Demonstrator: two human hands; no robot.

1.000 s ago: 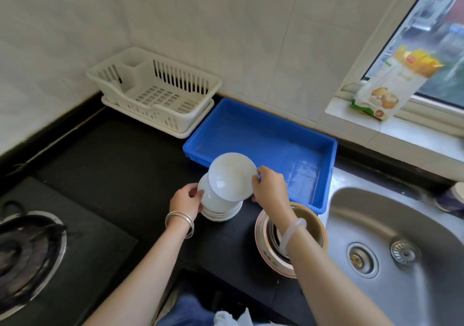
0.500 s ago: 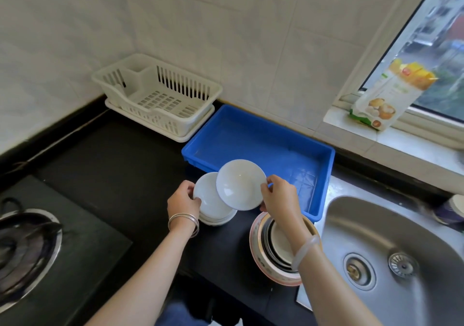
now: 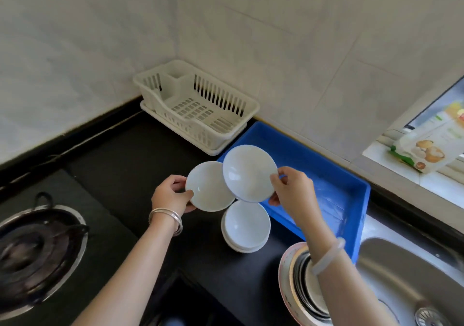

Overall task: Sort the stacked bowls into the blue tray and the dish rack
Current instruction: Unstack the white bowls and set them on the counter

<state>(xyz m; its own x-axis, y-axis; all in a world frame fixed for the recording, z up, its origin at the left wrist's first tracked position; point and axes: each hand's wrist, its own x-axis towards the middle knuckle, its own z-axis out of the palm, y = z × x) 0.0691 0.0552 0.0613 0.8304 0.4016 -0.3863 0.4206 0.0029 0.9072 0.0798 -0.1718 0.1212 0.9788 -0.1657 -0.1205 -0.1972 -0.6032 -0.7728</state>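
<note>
White slatted plastic dish rack [image 3: 198,107] at far left of the black desk [image 3: 120,165], nothing in it. Blue rectangular plastic tray [image 3: 326,172] just right of it, holding no bowls. Short stack of white round bowls [image 3: 244,226] sits on the desk near the tray's near-left corner. Left hand [image 3: 172,196], grip closed on the rim of one white shallow bowl [image 3: 207,187], held tilted above the desk. Right hand [image 3: 292,191] pinches a second white bowl [image 3: 247,172] by its right edge, raised over the tray's left corner, overlapping the first.

Larger bowl stack [image 3: 296,298] half hidden by right forearm, sink [image 3: 401,288] cut off — stove burner [image 3: 32,258] blurred
</note>
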